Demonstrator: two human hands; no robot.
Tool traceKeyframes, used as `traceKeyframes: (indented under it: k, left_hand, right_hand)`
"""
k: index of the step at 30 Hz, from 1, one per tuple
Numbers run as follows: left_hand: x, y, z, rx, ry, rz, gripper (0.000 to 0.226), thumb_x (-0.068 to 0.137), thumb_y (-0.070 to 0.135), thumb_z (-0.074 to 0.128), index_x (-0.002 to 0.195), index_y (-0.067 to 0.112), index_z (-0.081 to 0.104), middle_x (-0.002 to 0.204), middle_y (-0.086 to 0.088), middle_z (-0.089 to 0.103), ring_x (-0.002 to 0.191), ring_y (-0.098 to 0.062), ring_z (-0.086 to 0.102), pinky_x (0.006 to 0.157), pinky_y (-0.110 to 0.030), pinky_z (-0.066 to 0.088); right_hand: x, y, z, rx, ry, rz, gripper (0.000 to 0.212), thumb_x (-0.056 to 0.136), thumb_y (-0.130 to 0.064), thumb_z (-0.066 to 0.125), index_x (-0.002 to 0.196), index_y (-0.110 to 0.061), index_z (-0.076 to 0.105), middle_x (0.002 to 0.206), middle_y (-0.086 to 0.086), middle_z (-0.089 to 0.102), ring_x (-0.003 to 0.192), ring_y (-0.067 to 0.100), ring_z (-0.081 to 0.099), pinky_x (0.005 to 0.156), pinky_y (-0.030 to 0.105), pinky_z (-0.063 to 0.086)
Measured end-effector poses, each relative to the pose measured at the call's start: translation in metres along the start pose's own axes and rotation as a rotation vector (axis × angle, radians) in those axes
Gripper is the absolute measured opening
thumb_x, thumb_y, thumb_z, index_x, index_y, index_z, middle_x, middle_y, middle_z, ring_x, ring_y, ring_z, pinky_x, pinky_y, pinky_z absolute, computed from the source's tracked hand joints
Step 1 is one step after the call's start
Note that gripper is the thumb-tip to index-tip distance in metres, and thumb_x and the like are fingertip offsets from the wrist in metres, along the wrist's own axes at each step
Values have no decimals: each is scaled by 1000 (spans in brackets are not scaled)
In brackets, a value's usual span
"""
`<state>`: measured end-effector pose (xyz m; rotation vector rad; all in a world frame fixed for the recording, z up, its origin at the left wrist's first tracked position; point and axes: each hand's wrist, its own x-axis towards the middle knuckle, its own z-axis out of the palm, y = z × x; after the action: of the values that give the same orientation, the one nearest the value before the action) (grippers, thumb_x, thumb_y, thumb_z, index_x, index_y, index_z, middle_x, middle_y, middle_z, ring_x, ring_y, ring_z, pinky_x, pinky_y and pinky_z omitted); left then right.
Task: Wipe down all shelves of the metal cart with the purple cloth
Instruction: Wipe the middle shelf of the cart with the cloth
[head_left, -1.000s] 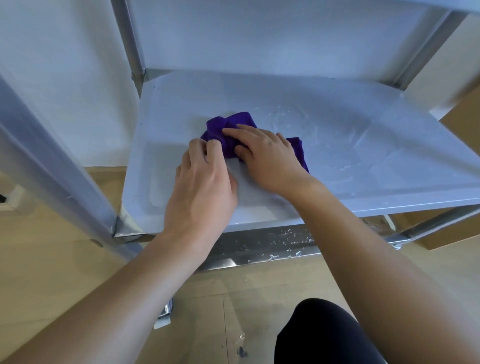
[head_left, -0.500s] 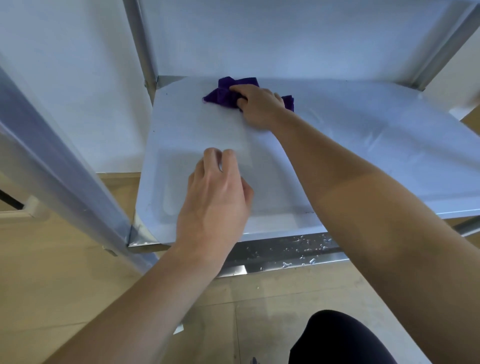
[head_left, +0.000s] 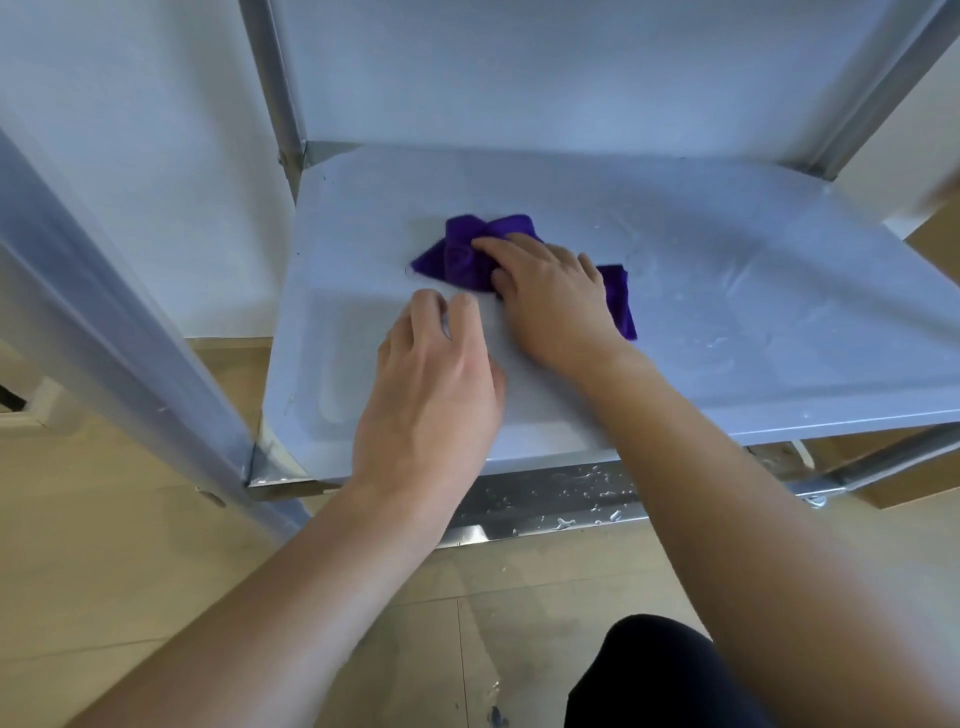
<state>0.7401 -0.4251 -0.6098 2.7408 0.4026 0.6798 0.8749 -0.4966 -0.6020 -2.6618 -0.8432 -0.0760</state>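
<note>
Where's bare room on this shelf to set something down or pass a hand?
Free: the right half of the shelf, from the purple cloth to the right rear post, bare but droplet-spotted; the back strip behind the cloth; the left strip between left hand and front left post. Crowded: centre front, where the right hand presses the cloth.
</note>
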Motion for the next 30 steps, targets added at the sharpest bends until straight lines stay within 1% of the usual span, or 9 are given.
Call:
traceKeyframes:
  k: [3, 6, 11, 14, 18, 21, 23, 26, 30]
  left_hand:
    - [0, -1, 1, 1, -14, -2, 19, 86, 9, 54, 104, 4, 51, 102, -14, 50, 90, -33, 55, 77, -38, 49]
    - [0, 0, 1, -6, -15, 12, 20, 87, 10, 53, 106, 4, 51, 104, -14, 49, 93, -32, 55, 82, -39, 50]
    - [2, -1, 2, -27, -9, 10, 21, 88, 11, 54, 108, 6, 50, 103, -12, 49, 93, -29, 54, 83, -37, 50]
    - [0, -2, 1, -51, -2, -11, 19, 87, 9, 56, 104, 6, 51, 104, -12, 50, 94, -31, 54, 75, -37, 48]
    - [0, 1, 1, -51, 6, -10, 20, 86, 8, 59, 104, 5, 52, 104, -13, 51, 94, -33, 55, 71, -38, 47]
    - [0, 3, -1, -49, 5, -5, 20, 86, 8, 58, 105, 5, 52, 102, -14, 50, 92, -34, 55, 72, -40, 49]
    - [-1, 5, -1, -56, 18, -6, 18, 85, 6, 58, 102, 5, 52, 100, -16, 50, 88, -35, 56, 68, -40, 47]
    - [-1, 7, 0, -53, 43, -12, 19, 85, 3, 59, 102, 3, 52, 99, -17, 50, 85, -36, 57, 62, -36, 41]
    - [-2, 7, 2, -1, 24, -19, 20, 84, 8, 60, 101, 3, 51, 99, -16, 51, 86, -35, 57, 64, -37, 44]
  right_hand:
    - [50, 5, -2, 46, -101, 22, 44, 101, -27, 33, 142, -41, 39, 146, -8, 46, 135, 26, 39, 114, 50, 22]
    - [95, 7, -6, 38, -158, 47, 45, 101, -27, 33, 142, -43, 38, 145, -2, 48, 136, 28, 38, 115, 49, 20]
    - [131, 6, 1, 37, -148, 95, 45, 102, -26, 30, 143, -43, 37, 145, 3, 48, 137, 30, 36, 116, 49, 17]
    - [114, 6, -1, 32, -144, 51, 45, 101, -25, 32, 142, -40, 39, 144, 3, 50, 133, 30, 41, 115, 49, 20]
    - [40, 7, -8, 29, -162, -62, 45, 100, -26, 36, 143, -38, 40, 150, -7, 42, 136, 25, 39, 113, 49, 22]
    - [-30, 4, -12, 28, -80, -74, 45, 100, -25, 39, 143, -39, 41, 151, -9, 40, 139, 20, 35, 114, 51, 22]
    - [-60, -2, -14, 23, -29, -43, 44, 101, -25, 39, 143, -40, 41, 149, -11, 41, 139, 18, 33, 117, 51, 17]
    - [-63, -5, -14, 24, -44, -9, 44, 102, -26, 36, 143, -43, 39, 149, -15, 39, 140, 17, 30, 118, 50, 14]
    - [-2, 6, -8, 7, -76, 5, 44, 101, -30, 35, 142, -44, 38, 150, -11, 39, 137, 23, 36, 114, 53, 21]
